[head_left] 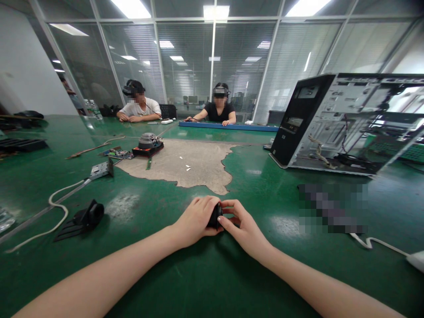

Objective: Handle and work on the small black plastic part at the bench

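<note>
Just above the green tabletop (198,282), in the middle of the view, both my hands hold a small black rounded part (215,215). My left hand (196,218) wraps around its left side with the fingers over the top. On the right side, the thumb and fingers of my right hand (243,225) pinch its edge. Its exact kind is hard to make out, since the fingers cover most of it. A black plastic duct-like piece (88,215) lies on the table to the left of my left arm.
An opened computer case (304,123) stands at the right. A CPU cooler (147,143), a circuit board (119,153) and a metal bracket with a cable (101,169) lie at left. Ahead is a bare grey patch (198,163). Two people sit across the table, near a blue bar (228,126).
</note>
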Demonstrator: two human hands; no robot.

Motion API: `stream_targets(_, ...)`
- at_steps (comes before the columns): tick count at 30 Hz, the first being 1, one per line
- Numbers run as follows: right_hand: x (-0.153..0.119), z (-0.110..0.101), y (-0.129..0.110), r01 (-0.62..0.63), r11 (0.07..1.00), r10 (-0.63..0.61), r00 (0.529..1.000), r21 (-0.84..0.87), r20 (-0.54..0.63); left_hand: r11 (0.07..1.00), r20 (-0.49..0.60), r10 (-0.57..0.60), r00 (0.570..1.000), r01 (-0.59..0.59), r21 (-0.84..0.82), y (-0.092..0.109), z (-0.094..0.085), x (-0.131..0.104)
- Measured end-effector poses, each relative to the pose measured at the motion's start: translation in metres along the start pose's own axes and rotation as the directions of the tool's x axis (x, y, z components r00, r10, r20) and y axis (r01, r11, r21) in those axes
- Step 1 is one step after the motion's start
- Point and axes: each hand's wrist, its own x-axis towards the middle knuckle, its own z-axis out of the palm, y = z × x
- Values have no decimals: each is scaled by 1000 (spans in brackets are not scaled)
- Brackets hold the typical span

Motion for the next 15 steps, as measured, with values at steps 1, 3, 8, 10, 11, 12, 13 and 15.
stream_targets(1,0,0,0,-17,1000,17,1000,9,12,1000,0,1,1000,-1,-1,0,0,0)
stream_targets(3,1,0,-1,-36,999,35,999,16,40,1000,-4,1,1000,-1,0,0,0,0)
stream_targets(8,-1,-1,-1,26,1000,-26,999,-8,35,1000,-10,8,1000,-8,-4,0,0,0)
stream_targets(10,-1,-1,-1,80,995,-81,997,-51,-3,1000,-18,13,1000,-14,-7,0,0,0)
stream_targets(11,-2,-1,-1,97,993,-98,995,-68,-15,1000,-20,13,1000,-13,-8,0,0,0)
stream_targets(12,-2,-1,-1,100,992,-102,995,-76,-22,1000,-19,11,1000,-11,-8,0,0,0)
stream_targets(13,-2,-1,0,92,993,-93,995,-73,-23,1000,-16,8,1000,-8,-9,0,0,0)
stream_targets(15,-1,0,1,50,998,-51,999,-41,-20,1000,-9,2,1000,-2,-10,0,0,0)
